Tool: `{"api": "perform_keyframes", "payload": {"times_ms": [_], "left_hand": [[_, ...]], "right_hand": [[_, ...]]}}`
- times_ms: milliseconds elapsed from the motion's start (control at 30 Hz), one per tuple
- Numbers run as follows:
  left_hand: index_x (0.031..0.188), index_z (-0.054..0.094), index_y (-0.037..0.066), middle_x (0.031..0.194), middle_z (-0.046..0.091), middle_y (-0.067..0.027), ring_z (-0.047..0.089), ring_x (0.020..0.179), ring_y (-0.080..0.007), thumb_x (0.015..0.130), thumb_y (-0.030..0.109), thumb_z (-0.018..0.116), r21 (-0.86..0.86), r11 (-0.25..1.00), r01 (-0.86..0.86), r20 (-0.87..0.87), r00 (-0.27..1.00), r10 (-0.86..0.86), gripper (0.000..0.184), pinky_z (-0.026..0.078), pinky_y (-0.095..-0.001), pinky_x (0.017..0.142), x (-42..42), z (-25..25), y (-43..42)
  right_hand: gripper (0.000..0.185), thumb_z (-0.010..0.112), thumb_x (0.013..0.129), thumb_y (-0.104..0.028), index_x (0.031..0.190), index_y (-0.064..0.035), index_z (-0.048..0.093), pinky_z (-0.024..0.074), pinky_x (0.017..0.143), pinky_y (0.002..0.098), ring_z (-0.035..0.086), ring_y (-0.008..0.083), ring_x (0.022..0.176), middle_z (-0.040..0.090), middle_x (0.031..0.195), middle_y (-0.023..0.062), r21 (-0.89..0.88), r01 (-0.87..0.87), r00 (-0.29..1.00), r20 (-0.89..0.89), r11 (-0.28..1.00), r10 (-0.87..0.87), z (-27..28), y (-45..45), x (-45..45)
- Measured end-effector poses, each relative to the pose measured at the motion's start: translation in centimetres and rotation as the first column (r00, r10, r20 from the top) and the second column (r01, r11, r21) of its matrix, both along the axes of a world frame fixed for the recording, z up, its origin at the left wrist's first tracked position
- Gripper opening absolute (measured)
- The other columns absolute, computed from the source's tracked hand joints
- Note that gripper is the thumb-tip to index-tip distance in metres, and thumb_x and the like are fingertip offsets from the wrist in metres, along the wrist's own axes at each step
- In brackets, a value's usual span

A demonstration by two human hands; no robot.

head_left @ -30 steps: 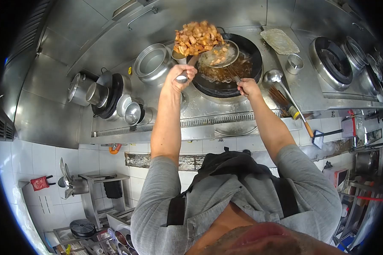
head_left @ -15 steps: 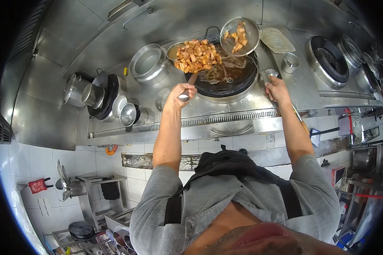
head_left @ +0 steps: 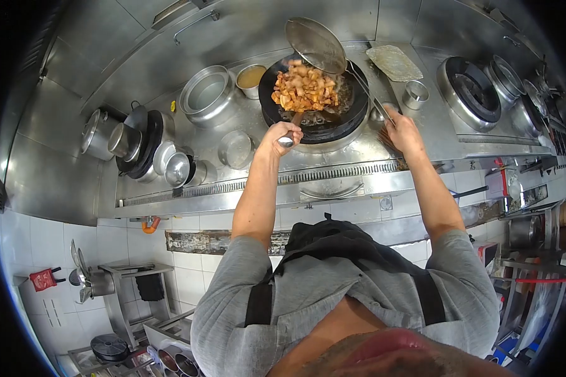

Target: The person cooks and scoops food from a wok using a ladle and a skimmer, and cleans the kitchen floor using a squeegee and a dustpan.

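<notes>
Centrally, browned food chunks point(head_left: 303, 91) lie heaped over a wok point(head_left: 357, 99), just beyond the left hand point(head_left: 282, 139), which clasps a handle point(head_left: 297, 117); the right hand point(head_left: 402, 131) grips a strainer point(head_left: 316, 45) tilted at their far side. A red pouch point(head_left: 43, 279) bears unreadable marks.

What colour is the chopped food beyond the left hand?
The chopped food is golden brown with paler bits; the head view shows it.

Wok point(head_left: 356, 95) on stove point(head_left: 333, 164), food point(head_left: 303, 89) over wok, strainer point(head_left: 316, 45) above wok's far edge. Big pot point(head_left: 216, 117) left of wok (small pot point(head_left: 252, 93) between them). Cup point(head_left: 415, 103) right of wok, sheet point(head_left: 395, 61) behind cup.
</notes>
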State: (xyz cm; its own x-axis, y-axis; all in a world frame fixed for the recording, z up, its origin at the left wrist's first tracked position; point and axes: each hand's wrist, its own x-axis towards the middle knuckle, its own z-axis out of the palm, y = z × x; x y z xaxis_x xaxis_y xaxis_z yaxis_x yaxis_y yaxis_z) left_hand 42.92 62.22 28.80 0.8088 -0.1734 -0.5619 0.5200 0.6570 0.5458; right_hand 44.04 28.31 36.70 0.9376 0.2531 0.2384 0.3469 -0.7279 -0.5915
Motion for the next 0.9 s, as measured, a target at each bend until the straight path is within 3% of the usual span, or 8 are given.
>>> {"api": "perform_keyframes", "payload": {"times_ms": [67,233,433,500,600,700,867,900], "left_hand": [[0.082,0.033,-0.005,0.066,0.042,-0.0069,0.044,0.052,-0.0102,0.08,-0.004,0.042,-0.009,0.999,0.045,0.044,0.998,-0.045,0.009,0.04,-0.0189,0.041,-0.2,0.2,-0.3],[0.081,0.033,-0.005,0.067,0.042,-0.0066,0.044,0.052,-0.0096,0.081,-0.004,0.04,-0.027,0.998,0.048,0.044,0.998,-0.047,0.007,0.041,-0.0185,0.04,-0.7,0.1,-0.6],[0.081,0.034,-0.005,0.069,0.042,-0.0072,0.044,0.052,-0.0093,0.082,-0.004,0.04,-0.125,0.991,0.045,0.02,0.999,-0.043,0.006,0.04,-0.018,0.041,-1.6,0.3,0.0],[0.082,0.034,-0.006,0.07,0.042,-0.0076,0.044,0.052,-0.0092,0.082,-0.004,0.04,-0.169,0.984,0.048,0.02,0.999,-0.045,0.006,0.04,-0.0177,0.041,-2.0,0.4,0.4],[0.089,0.035,-0.009,0.073,0.043,-0.0089,0.045,0.055,-0.0089,0.081,-0.004,0.042,-0.202,0.978,0.06,0.073,0.996,-0.046,0.011,0.041,-0.0167,0.043,-3.1,1.1,1.0],[0.093,0.035,-0.011,0.074,0.042,-0.0085,0.045,0.055,-0.0088,0.081,-0.003,0.043,-0.198,0.979,0.041,0.083,0.996,-0.025,0.016,0.041,-0.0169,0.043,-4.3,1.7,2.2],[0.092,0.039,-0.012,0.074,0.044,-0.0087,0.045,0.054,-0.009,0.08,-0.003,0.047,-0.072,0.997,-0.032,0.101,0.994,0.039,0.018,0.038,-0.017,0.042,-7.5,4.0,4.5],[0.092,0.039,-0.012,0.074,0.044,-0.0087,0.045,0.054,-0.009,0.08,-0.003,0.047,-0.069,0.997,-0.04,0.1,0.994,0.047,0.018,0.038,-0.017,0.042,-8.2,4.3,5.1]], "right_hand": [[0.038,0.053,0.081,-0.011,0.119,-0.0094,0.052,0.0447,0.077,0.0436,0.058,0.0385,0.084,0.06,0.085,0.0238,-0.016,0.001,0.999,0.053,1.0,0.0,-0.5,0.0,0.0],[0.039,0.052,0.081,-0.009,0.119,-0.0155,0.052,0.045,0.077,0.0444,0.057,0.0395,0.086,0.06,0.089,0.0229,-0.024,-0.064,0.998,0.027,0.998,0.065,-2.0,0.3,-0.5],[0.039,0.052,0.08,-0.008,0.119,-0.0131,0.052,0.0448,0.077,0.0452,0.056,0.0398,0.087,0.06,0.088,0.0234,0.086,0.007,0.998,0.055,0.996,-0.012,-1.1,-1.2,0.1],[0.039,0.052,0.08,-0.008,0.118,-0.0108,0.052,0.0443,0.078,0.0455,0.056,0.0396,0.088,0.059,0.09,0.024,0.069,0.046,0.999,0.023,0.997,-0.048,-1.1,-1.8,0.8],[0.039,0.05,0.079,-0.006,0.118,-0.0096,0.052,0.0446,0.078,0.0461,0.056,0.0394,0.089,0.059,0.091,0.024,-0.085,0.133,0.984,0.132,0.987,-0.121,-2.3,-3.0,2.1],[0.038,0.048,0.079,-0.006,0.117,-0.0082,0.052,0.0445,0.078,0.0467,0.056,0.0396,0.089,0.059,0.091,0.0241,-0.127,0.162,0.986,0.056,0.978,-0.156,-3.8,-3.8,3.2],[0.037,0.048,0.079,-0.005,0.115,-0.0062,0.053,0.044,0.08,0.0463,0.056,0.039,0.091,0.06,0.093,0.022,-0.143,0.154,0.988,0.053,0.978,-0.148,-7.1,-2.8,6.5],[0.038,0.049,0.08,-0.006,0.118,-0.007,0.052,0.0459,0.076,0.0434,0.059,0.0367,0.085,0.061,0.089,0.0218,-0.157,0.141,0.986,0.113,0.977,-0.124,-8.0,-2.3,7.4]]}}
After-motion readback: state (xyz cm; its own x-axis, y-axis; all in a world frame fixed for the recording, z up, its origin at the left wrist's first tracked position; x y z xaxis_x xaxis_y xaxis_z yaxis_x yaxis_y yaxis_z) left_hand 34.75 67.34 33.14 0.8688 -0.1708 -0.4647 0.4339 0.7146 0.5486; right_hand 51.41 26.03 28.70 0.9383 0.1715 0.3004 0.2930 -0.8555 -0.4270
